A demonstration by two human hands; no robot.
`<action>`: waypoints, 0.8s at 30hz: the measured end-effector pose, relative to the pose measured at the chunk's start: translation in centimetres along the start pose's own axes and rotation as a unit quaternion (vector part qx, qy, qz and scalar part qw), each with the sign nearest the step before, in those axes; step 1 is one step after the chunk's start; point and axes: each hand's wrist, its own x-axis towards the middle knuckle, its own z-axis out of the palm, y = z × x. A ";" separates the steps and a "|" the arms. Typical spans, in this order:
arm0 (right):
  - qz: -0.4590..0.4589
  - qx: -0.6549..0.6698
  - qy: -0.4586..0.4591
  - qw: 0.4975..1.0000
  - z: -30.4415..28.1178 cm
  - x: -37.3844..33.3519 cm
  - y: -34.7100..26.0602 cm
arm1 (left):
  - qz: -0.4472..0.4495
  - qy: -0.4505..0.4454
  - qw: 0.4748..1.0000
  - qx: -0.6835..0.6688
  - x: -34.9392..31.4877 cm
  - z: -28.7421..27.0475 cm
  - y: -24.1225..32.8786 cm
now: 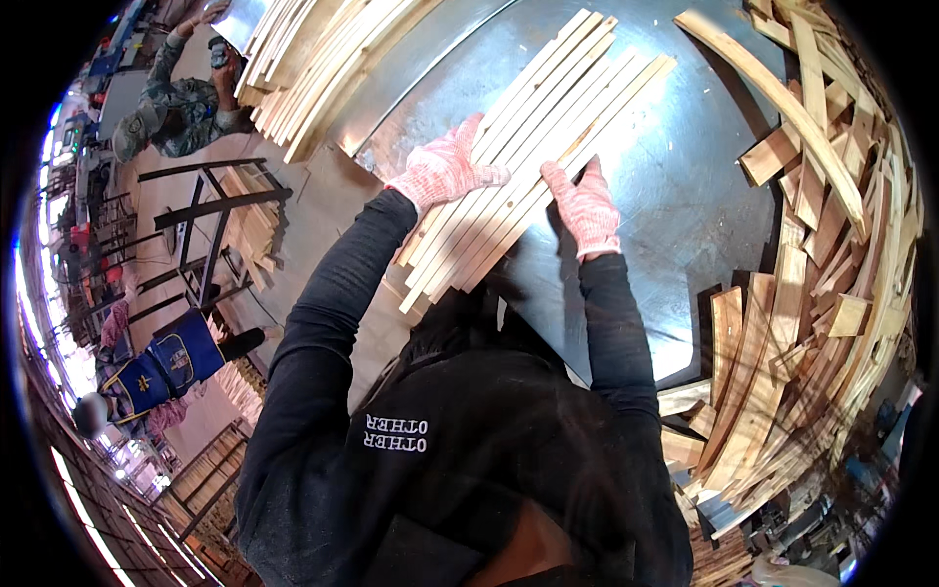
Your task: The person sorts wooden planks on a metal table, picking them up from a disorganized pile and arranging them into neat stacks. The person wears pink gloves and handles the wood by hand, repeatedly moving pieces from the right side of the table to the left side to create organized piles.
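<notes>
Several pale wooden strips (533,147) lie side by side, slanting across a shiny metal table, with their ends uneven and narrow gaps between some of them. My left hand (440,168), in a pink-and-white knit glove, grips the strips' left edge, its thumb laid across their top. At the right edge is my right hand (589,210), in a matching glove. Its thumb tip meets the outermost strip while the forefinger stands apart from it. The near ends of the strips reach past the table edge toward my body.
The metal table (665,196) has a large heap of loose wood offcuts (831,284) along its right side, one curved piece (782,108) jutting over it. Stacked strips (323,68) stand at the far left. Beyond are a black metal rack (210,205) and two people (181,112).
</notes>
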 end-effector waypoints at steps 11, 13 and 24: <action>0.073 0.241 0.058 0.966 -7.7 -3.2 8.2 | -0.012 0.147 0.976 0.160 -3.2 5.1 4.5; 0.080 0.296 0.091 0.948 -10.1 -5.1 9.7 | -0.013 0.147 0.980 0.133 -2.9 5.0 4.4; 0.028 -0.048 -0.026 0.998 1.7 -0.4 -2.0 | -0.008 0.073 0.987 0.144 -2.7 -0.4 3.3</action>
